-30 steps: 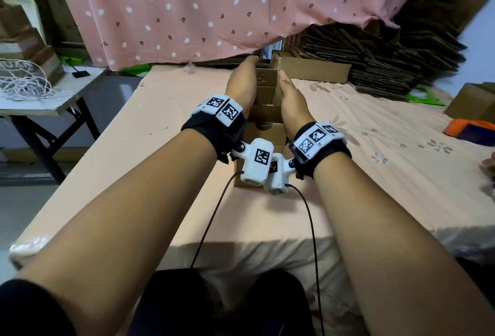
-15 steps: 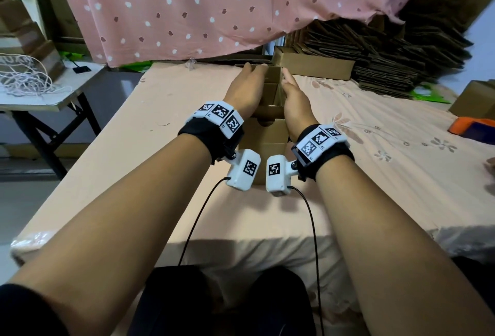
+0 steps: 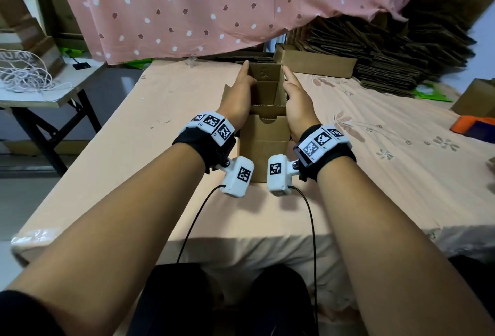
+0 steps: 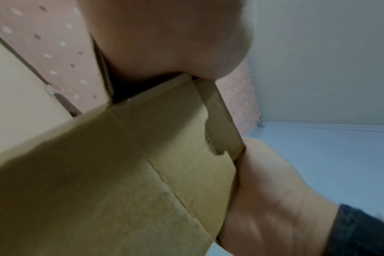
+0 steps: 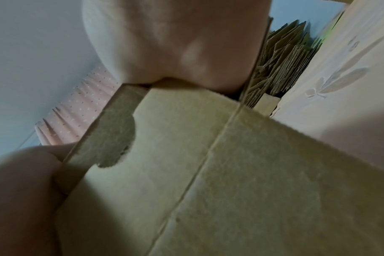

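Note:
A narrow brown cardboard box stands open-topped on the peach sheet, straight ahead of me. My left hand lies flat along its left wall with the fingers straight and pointing away. On the opposite wall my right hand presses in the same way. In the left wrist view the box fills the frame below my left palm, and the right hand shows at its far side. In the right wrist view the box sits under the right palm. Both thumbs are hidden.
A second cardboard box lies behind, beside a tall stack of flat cardboard. A pink dotted curtain hangs at the back. A side table with white cord stands left. An orange object lies at the right.
My hands have moved apart and the box between them has spread from nearly flat to an open rectangle. The wrists have drawn slightly toward me.

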Demonstrator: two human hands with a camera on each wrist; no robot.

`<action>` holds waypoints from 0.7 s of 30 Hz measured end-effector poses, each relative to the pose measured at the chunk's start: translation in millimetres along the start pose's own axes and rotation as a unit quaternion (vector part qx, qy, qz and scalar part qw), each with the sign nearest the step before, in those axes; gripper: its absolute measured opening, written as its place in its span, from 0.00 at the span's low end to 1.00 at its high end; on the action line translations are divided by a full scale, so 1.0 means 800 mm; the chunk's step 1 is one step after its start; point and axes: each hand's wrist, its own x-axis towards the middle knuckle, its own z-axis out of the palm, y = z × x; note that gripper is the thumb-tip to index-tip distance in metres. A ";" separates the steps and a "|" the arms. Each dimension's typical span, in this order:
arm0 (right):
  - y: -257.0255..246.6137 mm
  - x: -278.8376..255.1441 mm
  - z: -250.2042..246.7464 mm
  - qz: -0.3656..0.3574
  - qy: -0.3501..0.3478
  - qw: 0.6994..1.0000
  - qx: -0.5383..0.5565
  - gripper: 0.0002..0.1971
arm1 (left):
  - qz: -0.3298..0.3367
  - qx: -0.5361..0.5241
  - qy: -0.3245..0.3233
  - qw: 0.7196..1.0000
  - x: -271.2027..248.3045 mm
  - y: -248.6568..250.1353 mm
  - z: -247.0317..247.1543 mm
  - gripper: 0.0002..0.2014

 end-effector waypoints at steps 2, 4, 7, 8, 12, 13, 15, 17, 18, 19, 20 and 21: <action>0.001 0.000 0.000 0.007 0.002 1.000 0.001 0.29 | -0.004 -0.003 -0.006 1.000 0.003 -0.001 0.000 0.20; 0.000 0.000 -0.002 0.005 0.008 1.000 -0.004 0.27 | -0.014 0.003 0.004 1.000 0.006 0.001 0.001 0.20; 0.002 0.002 -0.006 0.003 0.009 1.000 -0.004 0.26 | -0.031 0.009 0.011 0.999 0.012 -0.001 0.002 0.23; 0.002 0.002 -0.005 0.004 0.010 1.000 -0.005 0.26 | -0.031 0.009 0.007 0.999 0.011 0.000 0.002 0.24; 0.000 0.001 -0.004 0.009 0.014 1.000 -0.001 0.27 | -0.043 0.028 0.006 0.999 0.008 0.006 0.003 0.23; -0.001 0.000 -0.004 0.011 0.014 1.000 0.003 0.27 | -0.040 0.035 0.002 0.999 0.007 0.006 0.003 0.24; -0.002 -0.001 -0.005 0.016 0.018 1.000 0.005 0.27 | -0.027 0.052 -0.008 0.998 0.007 0.005 0.001 0.28; -0.004 -0.002 -0.005 0.023 0.021 0.999 0.006 0.26 | -0.025 0.064 -0.005 0.998 0.007 0.007 -0.001 0.29; -0.004 -0.001 -0.005 0.026 0.022 0.999 0.005 0.26 | -0.023 0.070 -0.004 0.997 0.009 0.008 -0.002 0.27; -0.003 0.000 -0.004 0.033 0.026 0.999 0.001 0.26 | -0.019 0.071 -0.009 0.997 0.009 0.009 -0.003 0.25; -0.002 0.001 -0.004 0.041 0.030 0.999 -0.001 0.25 | -0.020 0.078 -0.010 0.997 0.011 0.009 -0.003 0.23; 0.000 0.002 -0.003 0.048 0.034 0.998 0.000 0.25 | -0.022 0.091 -0.009 0.996 0.011 0.008 -0.003 0.21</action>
